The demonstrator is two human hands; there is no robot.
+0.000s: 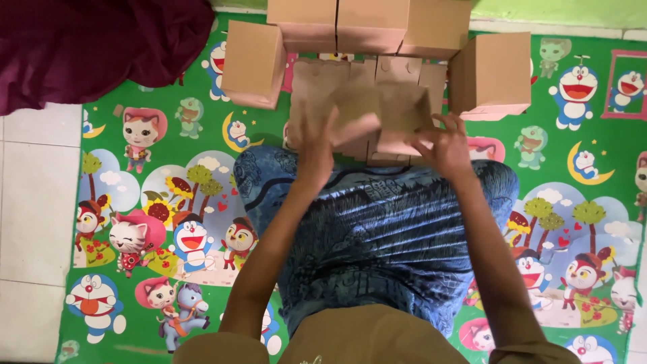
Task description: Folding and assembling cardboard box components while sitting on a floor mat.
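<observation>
A half-folded brown cardboard box (387, 111) is held between both hands just beyond my knees. My left hand (313, 145) presses its left flap with fingers spread. My right hand (445, 145) grips its right side and lower edge. The box is blurred, so its exact shape is unclear. Under it lies a stack of flat cardboard blanks (317, 77) on the cartoon mat (168, 202).
Several folded cardboard boxes stand around the blanks: one at the left (253, 64), one at the right (490, 74), others along the back (367, 23). A dark maroon cloth (94, 47) lies at the top left. White floor tiles (30, 202) border the mat on the left. Blue patterned cloth (377, 236) covers my lap.
</observation>
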